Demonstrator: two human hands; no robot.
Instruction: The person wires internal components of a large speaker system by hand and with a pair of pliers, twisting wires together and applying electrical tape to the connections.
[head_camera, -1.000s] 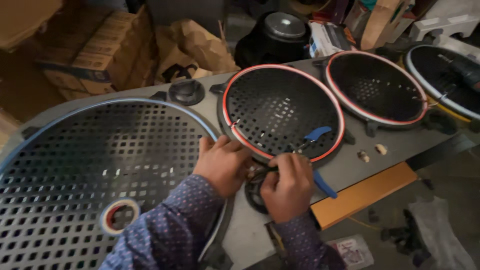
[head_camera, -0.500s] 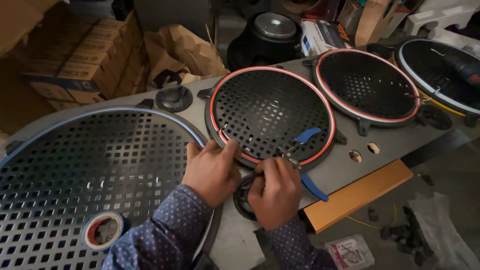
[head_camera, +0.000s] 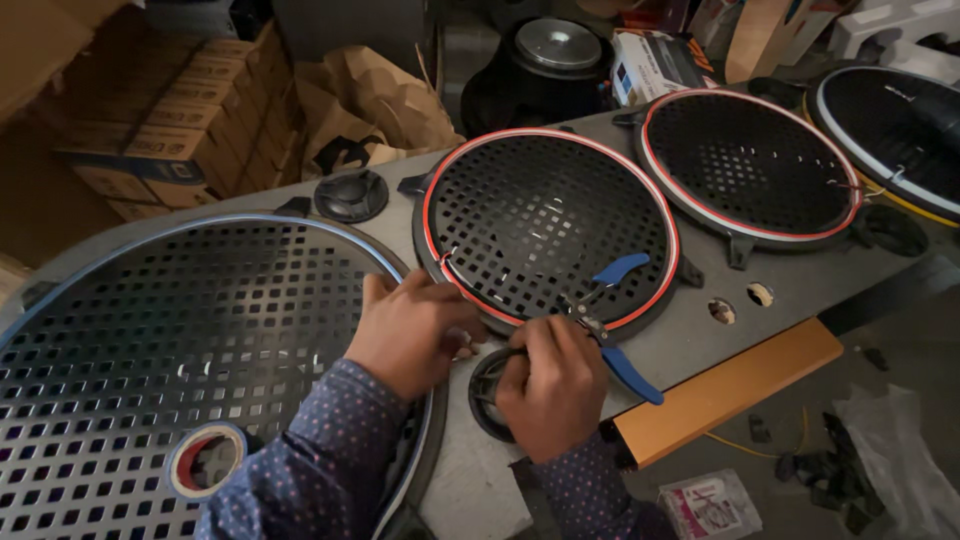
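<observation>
Middle round black grille (head_camera: 550, 225), red-and-white rim strip, lies flat on grey bench (head_camera: 760, 330). Left hand (head_camera: 410, 330) pinches strip at near rim; right hand (head_camera: 550, 385) grips blue-handled pliers (head_camera: 610, 315) there.

Four round perforated speaker grilles (head_camera: 560, 225) (one cut off at right), two hands (head_camera: 410, 330), one blue-handled pliers (head_camera: 610, 320), one tape roll (head_camera: 205, 462), two small round caps (head_camera: 351, 195).

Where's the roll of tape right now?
The roll of tape lies bottom left in the head view, on the large perforated grille, left of the left hand's sleeve.
</observation>
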